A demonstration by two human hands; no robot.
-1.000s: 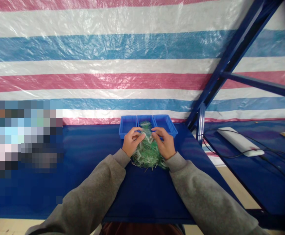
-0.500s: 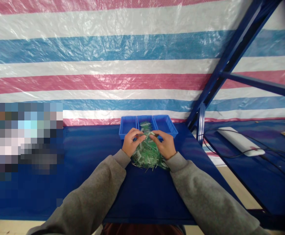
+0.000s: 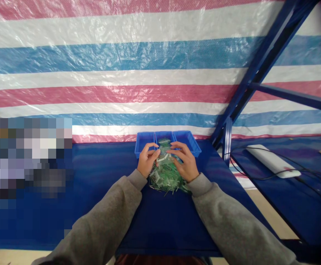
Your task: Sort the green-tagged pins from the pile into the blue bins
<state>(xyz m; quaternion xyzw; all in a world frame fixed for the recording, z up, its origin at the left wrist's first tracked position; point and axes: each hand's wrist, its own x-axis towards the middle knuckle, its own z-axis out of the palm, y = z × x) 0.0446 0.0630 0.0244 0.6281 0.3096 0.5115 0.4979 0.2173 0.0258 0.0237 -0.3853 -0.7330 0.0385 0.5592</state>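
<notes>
A heap of thin green and clear strip-like pieces [image 3: 167, 176] lies on the blue table between my forearms and reaches up to the bins. Over the left side of the heap is my left hand [image 3: 148, 159], its thumb and fingers apart. My right hand [image 3: 185, 162] hovers at the heap's right side with fingers spread and curved. I see nothing held in either hand. Whitish pieces show in the gap between the hands. Just beyond, the middle blue bin [image 3: 163, 134] has green pieces in it; its lower part is partly hidden.
A left blue bin [image 3: 145, 137] and a right blue bin [image 3: 187, 141] flank the middle one. Blue metal framing [image 3: 249, 81] rises at the right. A white power bank-like box [image 3: 272, 161] with black cables lies on the right-hand table. Striped sheeting [image 3: 122, 55] hangs behind.
Both hands have opened from a pinch over the heap, and the small pieces between the fingertips have been let go. The right fingers have spread and lifted slightly.
</notes>
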